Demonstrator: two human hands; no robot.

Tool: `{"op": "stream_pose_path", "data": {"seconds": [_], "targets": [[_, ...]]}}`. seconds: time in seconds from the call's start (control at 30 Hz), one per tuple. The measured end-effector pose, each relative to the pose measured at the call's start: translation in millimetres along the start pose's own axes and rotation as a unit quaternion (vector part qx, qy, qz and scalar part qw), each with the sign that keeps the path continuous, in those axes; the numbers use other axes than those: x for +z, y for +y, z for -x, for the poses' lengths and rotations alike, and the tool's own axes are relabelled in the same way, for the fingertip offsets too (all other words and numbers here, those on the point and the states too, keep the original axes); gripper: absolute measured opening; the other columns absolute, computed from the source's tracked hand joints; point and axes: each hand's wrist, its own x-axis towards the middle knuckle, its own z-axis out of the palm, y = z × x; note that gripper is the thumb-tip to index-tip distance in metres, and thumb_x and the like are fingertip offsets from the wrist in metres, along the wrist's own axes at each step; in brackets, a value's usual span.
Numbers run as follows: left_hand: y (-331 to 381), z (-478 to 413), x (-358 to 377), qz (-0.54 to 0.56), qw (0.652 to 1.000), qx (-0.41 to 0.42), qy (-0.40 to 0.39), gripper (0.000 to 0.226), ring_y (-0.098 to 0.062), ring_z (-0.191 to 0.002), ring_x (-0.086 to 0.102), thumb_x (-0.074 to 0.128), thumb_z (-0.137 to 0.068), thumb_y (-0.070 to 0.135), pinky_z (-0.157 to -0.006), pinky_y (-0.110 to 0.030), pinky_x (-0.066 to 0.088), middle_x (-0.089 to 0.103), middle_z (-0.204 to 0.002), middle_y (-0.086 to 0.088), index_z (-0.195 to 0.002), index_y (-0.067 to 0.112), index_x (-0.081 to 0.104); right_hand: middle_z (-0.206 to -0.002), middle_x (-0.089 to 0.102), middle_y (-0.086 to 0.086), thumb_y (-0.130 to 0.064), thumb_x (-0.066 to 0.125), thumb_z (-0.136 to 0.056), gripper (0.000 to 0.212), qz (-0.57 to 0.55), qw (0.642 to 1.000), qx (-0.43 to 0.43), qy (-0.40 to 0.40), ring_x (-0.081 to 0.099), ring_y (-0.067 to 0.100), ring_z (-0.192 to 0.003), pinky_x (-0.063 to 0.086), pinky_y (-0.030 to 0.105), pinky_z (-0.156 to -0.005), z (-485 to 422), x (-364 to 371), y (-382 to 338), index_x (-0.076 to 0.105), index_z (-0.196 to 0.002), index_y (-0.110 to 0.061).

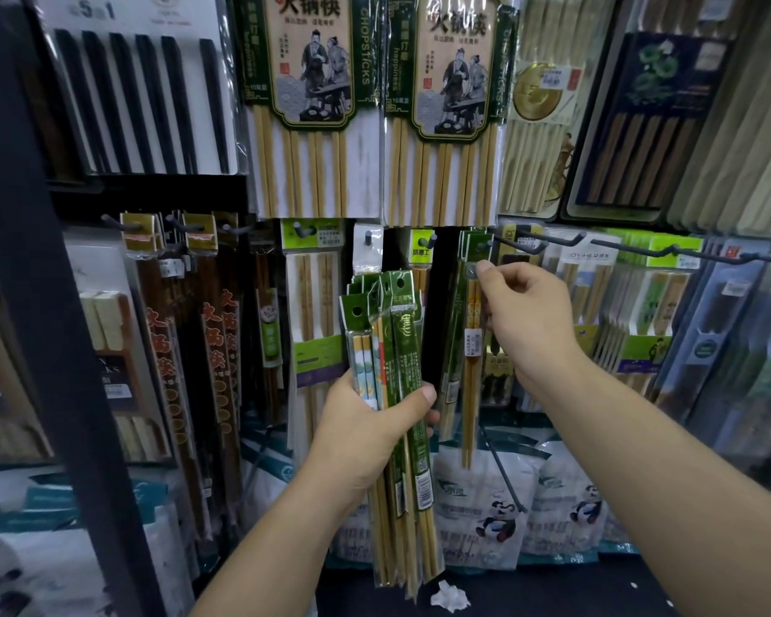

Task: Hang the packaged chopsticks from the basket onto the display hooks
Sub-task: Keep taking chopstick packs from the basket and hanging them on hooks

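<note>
At hook (484,246), right hand (526,305) raised, pinching packet (472,318).

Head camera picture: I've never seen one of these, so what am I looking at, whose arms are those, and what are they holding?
No machine here: a person wears one camera on the head, so you look down their own arms at a shop wall of hanging chopstick packs. The left hand grips a bundle of green packs upright. The right hand pinches the top of a single pack just below a hook; whether it already hangs there I cannot tell. The basket is not in view.
</note>
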Motion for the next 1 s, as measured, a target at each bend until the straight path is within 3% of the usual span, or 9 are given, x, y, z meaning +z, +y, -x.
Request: {"op": "stream_pose_path", "data": {"seconds": [0.1,0.23,0.33,0.47,0.63,0.7,0.8,0.87,1.0], "targets": [[0.3,1.2,0.0,0.006,1.0,0.0,-0.006,0.026,-0.017,-0.075,0.077,0.079,-0.088,0.006,-0.06,-0.012,0.055,0.079,-0.083,-0.012,-0.107,0.008,0.062,-0.074,0.062,-0.001,-0.04,0.064,-0.098,0.026,0.007,1.0,0.005,0.013,0.057,0.013,-0.07,0.052,0.036,-0.069,2.2,-1.3,3.0,0.069,-0.086,-0.017],[-0.1,1.0,-1.4,0.006,1.0,0.002,-0.015,0.024,-0.019,-0.075,0.078,0.078,-0.089,0.007,-0.063,-0.015,0.056,0.079,-0.081,-0.011,-0.107,0.007,0.062,-0.08,0.063,-0.006,-0.037,0.067,-0.095,0.016,0.016,0.999,0.014,0.045,0.058,-0.003,-0.065,0.042,0.024,-0.064,19.7,-7.5,4.8,0.066,-0.09,-0.021],[-1.1,0.6,-0.9,0.009,1.0,0.003,-0.028,0.015,-0.026,-0.077,0.078,0.078,-0.089,0.006,-0.066,-0.028,0.06,0.079,-0.082,-0.011,-0.096,0.019,0.072,-0.082,0.072,-0.011,-0.032,0.067,-0.095,0.01,-0.002,0.999,0.009,-0.043,0.064,-0.004,-0.073,0.049,0.022,-0.068,40.1,-7.2,1.1,0.073,-0.088,-0.03],[-0.4,1.0,1.3,0.009,0.999,0.014,-0.046,0.026,-0.03,-0.083,0.078,0.079,-0.085,0.011,-0.069,-0.037,0.063,0.079,-0.09,-0.007,-0.091,0.036,0.077,-0.084,0.074,-0.01,-0.03,0.068,-0.095,0.007,-0.027,0.986,0.007,-0.165,0.068,0.001,-0.077,0.052,0.017,-0.065,56.0,-1.7,-1.8,0.075,-0.094,-0.032],[-4.2,0.3,0.3,-0.015,0.999,0.019,-0.04,0.024,-0.02,-0.091,0.077,0.08,-0.079,0.023,-0.073,-0.028,0.062,0.08,-0.098,0.0,-0.097,0.038,0.076,-0.082,0.07,0.014,-0.028,0.069,-0.096,0.013,-0.084,0.982,0.045,-0.161,0.063,0.014,-0.072,0.052,0.023,-0.062,56.0,-2.3,-1.9,0.072,-0.084,-0.022],[-5.9,-0.6,-0.3,-0.026,0.999,0.018,-0.026,0.024,-0.014,-0.091,0.077,0.081,-0.076,0.027,-0.074,-0.024,0.059,0.08,-0.099,0.004,-0.097,0.039,0.076,-0.071,0.064,0.004,-0.026,0.067,-0.098,0.02,-0.099,0.982,0.045,-0.152,0.059,0.009,-0.067,0.05,0.021,-0.061,55.2,-2.8,-1.2,0.071,-0.078,-0.026],[-8.7,-2.9,-2.2,-0.036,0.999,0.006,-0.002,0.024,-0.015,-0.092,0.076,0.083,-0.074,0.032,-0.084,-0.036,0.059,0.08,-0.098,0.003,-0.095,0.034,0.074,-0.066,0.058,-0.011,-0.028,0.065,-0.099,0.022,-0.101,0.988,0.03,-0.114,0.055,0.004,-0.064,0.049,0.02,-0.06,50.4,-5.0,-5.0,0.071,-0.078,-0.028],[-9.0,-3.7,-4.4,-0.03,0.999,-0.005,0.013,0.03,-0.019,-0.093,0.076,0.085,-0.071,0.034,-0.09,-0.045,0.059,0.08,-0.098,0.0,-0.098,0.025,0.074,-0.072,0.059,-0.007,-0.03,0.064,-0.099,0.021,-0.099,0.992,0.015,-0.078,0.055,0.006,-0.069,0.051,0.026,-0.065,44.5,-8.0,-10.3,0.072,-0.08,-0.029],[-9.8,-4.7,-7.5,-0.047,0.998,-0.019,0.026,0.045,-0.012,-0.095,0.074,0.088,-0.07,0.04,-0.088,-0.035,0.054,0.079,-0.1,0.006,-0.108,0.022,0.072,-0.077,0.06,0.003,-0.031,0.063,-0.1,0.022,-0.106,0.994,0.003,-0.027,0.054,0.015,-0.071,0.048,0.036,-0.069,31.0,-10.9,-22.1,0.071,-0.08,-0.027]]}}
